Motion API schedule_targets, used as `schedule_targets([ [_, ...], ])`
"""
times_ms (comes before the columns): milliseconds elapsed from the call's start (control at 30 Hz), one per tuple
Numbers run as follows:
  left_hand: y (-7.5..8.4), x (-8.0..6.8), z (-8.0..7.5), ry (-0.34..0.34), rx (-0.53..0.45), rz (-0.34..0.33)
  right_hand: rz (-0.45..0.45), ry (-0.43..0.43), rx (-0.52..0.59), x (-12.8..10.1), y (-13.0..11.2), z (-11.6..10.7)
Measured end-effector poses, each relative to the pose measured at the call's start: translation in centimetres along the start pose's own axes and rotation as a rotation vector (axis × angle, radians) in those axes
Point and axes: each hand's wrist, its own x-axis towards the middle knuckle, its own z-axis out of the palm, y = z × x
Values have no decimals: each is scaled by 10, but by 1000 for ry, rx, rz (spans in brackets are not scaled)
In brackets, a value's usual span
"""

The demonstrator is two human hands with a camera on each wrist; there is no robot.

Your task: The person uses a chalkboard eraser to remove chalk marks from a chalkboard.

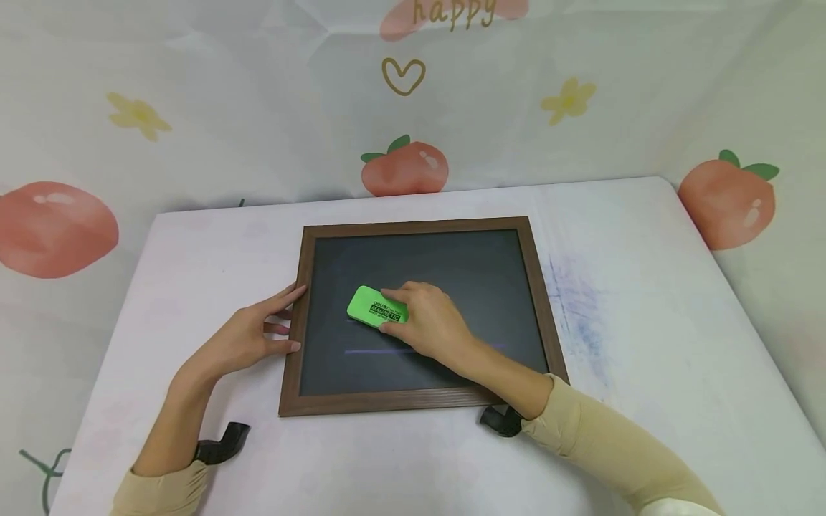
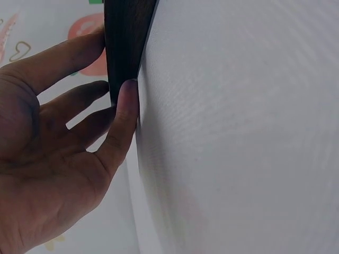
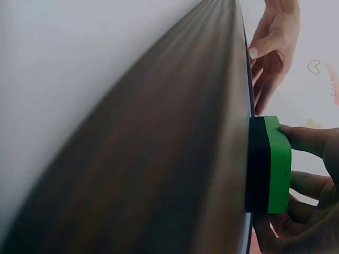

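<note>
Head view: gripping green eraser (image 1: 364,304) in right hand (image 1: 439,320), thumb on near side, fingers on far side, black lettering on top. Held at blackboard (image 1: 419,259), left of centre, just above purple line (image 1: 374,352), partly hidden by right hand and forearm. Set in brown frame (image 1: 416,226), flat on white tabletop (image 1: 193,287). Touching left edge of frame with left hand (image 1: 248,333), fingers extended and relaxed, not clenched. To right of frame, blue-violet smudges (image 1: 584,337) on tabletop. Behind, pale backdrop (image 1: 258,136) with printed fruit, flowers and heart. On both arms, beige sleeves (image 1: 606,430). Left wrist view: touching dark frame edge with left fingertips, digits spread, palm clear of frame; pale tabletop across right side. Right wrist view: pinching eraser by green body between thumb and fingers, dark pad (image 3: 258,165) toward board. Up close, blurred frame across middle; full pad contact hidden, cannot tell. Further off, left hand at far end of frame.
</note>
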Motion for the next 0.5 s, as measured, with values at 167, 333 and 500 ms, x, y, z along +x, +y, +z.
schedule_targets([
  [167,0,0,-1,-3,1,-4,-39,-37,-38,3,-5,2],
  [333,0,1,-1,-5,3,-4,-77,-65,-48,3,-6,1],
  [500,-2,0,0,-4,-1,-4,-121,-115,-70,3,-7,1],
])
